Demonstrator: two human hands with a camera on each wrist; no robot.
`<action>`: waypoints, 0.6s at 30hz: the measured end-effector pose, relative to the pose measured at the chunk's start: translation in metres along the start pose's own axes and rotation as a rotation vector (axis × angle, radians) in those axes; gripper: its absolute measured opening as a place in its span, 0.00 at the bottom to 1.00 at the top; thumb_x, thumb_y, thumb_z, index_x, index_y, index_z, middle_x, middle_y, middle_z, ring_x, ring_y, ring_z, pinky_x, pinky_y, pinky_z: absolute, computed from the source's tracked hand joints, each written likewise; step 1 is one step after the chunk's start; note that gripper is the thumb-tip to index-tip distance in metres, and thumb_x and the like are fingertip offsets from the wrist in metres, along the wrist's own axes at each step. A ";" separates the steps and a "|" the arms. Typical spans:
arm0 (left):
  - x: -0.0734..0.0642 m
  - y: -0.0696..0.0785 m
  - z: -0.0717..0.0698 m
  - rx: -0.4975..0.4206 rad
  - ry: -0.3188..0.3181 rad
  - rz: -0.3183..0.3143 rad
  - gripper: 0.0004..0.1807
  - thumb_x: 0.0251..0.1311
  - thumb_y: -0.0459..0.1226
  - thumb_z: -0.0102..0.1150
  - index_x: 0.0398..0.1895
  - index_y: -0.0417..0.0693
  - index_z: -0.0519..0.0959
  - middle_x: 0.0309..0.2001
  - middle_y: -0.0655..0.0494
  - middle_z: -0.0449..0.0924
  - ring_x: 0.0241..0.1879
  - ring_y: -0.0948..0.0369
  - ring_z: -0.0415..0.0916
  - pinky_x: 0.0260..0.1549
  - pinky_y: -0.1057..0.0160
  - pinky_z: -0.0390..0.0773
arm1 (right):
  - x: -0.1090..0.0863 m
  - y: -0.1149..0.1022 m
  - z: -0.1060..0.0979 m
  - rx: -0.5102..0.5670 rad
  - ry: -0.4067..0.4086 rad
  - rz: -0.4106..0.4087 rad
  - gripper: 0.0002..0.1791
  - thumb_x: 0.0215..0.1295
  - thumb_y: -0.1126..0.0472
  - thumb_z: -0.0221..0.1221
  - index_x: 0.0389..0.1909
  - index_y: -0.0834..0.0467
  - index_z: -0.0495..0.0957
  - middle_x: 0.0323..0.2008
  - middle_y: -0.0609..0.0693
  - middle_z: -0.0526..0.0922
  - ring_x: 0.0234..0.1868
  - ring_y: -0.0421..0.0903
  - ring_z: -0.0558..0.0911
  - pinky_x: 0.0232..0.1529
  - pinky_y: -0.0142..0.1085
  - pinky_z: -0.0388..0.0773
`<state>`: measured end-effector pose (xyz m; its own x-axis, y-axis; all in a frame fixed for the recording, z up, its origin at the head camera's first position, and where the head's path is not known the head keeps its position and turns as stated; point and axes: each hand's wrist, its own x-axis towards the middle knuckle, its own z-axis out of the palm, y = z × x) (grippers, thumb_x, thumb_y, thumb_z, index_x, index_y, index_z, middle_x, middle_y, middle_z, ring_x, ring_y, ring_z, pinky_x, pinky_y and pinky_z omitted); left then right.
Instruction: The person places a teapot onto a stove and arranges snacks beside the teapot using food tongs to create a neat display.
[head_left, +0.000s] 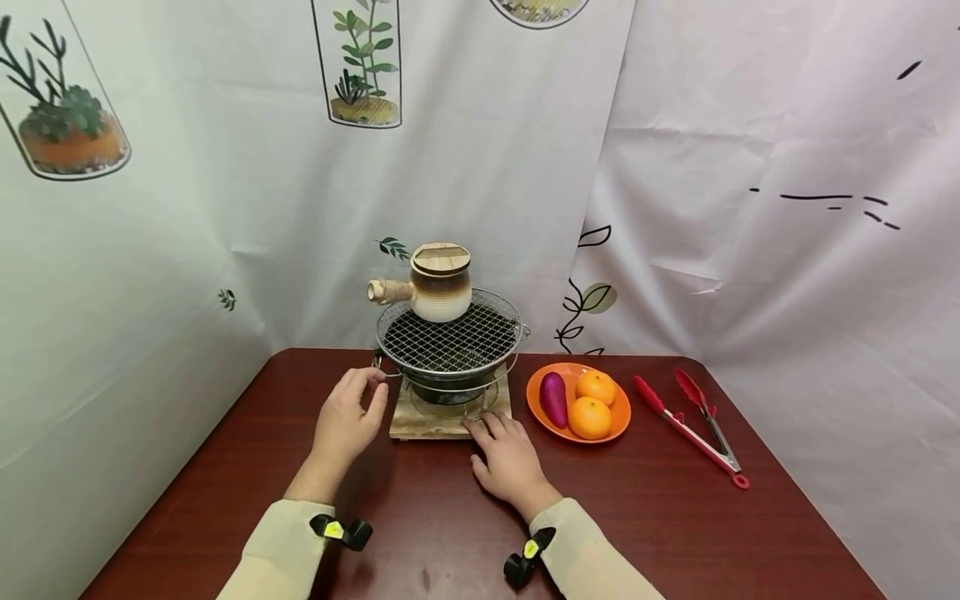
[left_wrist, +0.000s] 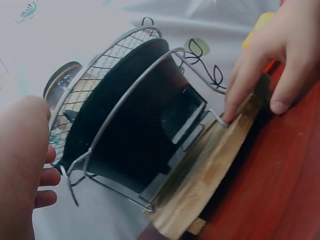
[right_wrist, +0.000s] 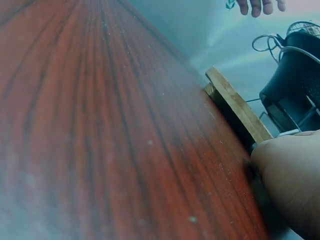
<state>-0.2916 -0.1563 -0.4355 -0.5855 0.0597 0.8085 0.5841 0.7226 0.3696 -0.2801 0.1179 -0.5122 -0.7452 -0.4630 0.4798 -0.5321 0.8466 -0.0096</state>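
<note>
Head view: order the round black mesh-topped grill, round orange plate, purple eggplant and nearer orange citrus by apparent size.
1. Black mesh-topped grill
2. Orange plate
3. Purple eggplant, nearer orange citrus: too alike to rank.

The rear of the grill (head_left: 423, 342) is obstructed by the pot (head_left: 441, 293). The board (head_left: 408, 423) can be approached between the left hand (head_left: 349, 419) and right hand (head_left: 512, 460). Low passage rightward is blocked by the plate (head_left: 571, 380); clearance beneath the grill is apparently restricted.
</note>
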 end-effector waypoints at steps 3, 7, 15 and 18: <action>-0.006 0.001 0.005 0.004 -0.012 0.008 0.06 0.62 0.31 0.62 0.42 0.42 0.80 0.34 0.51 0.76 0.29 0.57 0.71 0.28 0.56 0.72 | 0.000 0.000 -0.001 0.004 0.005 -0.001 0.31 0.62 0.51 0.64 0.67 0.48 0.75 0.62 0.55 0.76 0.65 0.57 0.73 0.65 0.52 0.68; -0.014 0.002 0.013 -0.001 -0.025 0.030 0.06 0.60 0.30 0.63 0.41 0.42 0.80 0.33 0.52 0.76 0.31 0.58 0.73 0.29 0.56 0.73 | 0.000 0.000 -0.001 0.007 -0.008 0.006 0.31 0.63 0.51 0.63 0.68 0.48 0.74 0.63 0.55 0.76 0.66 0.57 0.72 0.66 0.52 0.68; -0.026 0.009 0.028 0.015 -0.085 0.049 0.06 0.59 0.32 0.64 0.39 0.45 0.79 0.34 0.53 0.75 0.34 0.56 0.74 0.32 0.53 0.75 | 0.000 -0.001 -0.002 0.003 -0.026 0.017 0.30 0.64 0.50 0.62 0.68 0.47 0.74 0.64 0.54 0.75 0.66 0.56 0.72 0.67 0.51 0.67; -0.030 0.012 0.035 0.015 -0.104 0.044 0.06 0.58 0.32 0.65 0.38 0.46 0.80 0.35 0.53 0.76 0.35 0.55 0.75 0.33 0.52 0.77 | -0.001 -0.001 -0.002 0.006 -0.029 0.019 0.30 0.64 0.50 0.62 0.68 0.47 0.74 0.64 0.54 0.75 0.67 0.56 0.72 0.67 0.52 0.67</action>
<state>-0.2864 -0.1254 -0.4718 -0.6155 0.1621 0.7713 0.6022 0.7280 0.3276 -0.2784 0.1181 -0.5105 -0.7665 -0.4543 0.4540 -0.5201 0.8538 -0.0235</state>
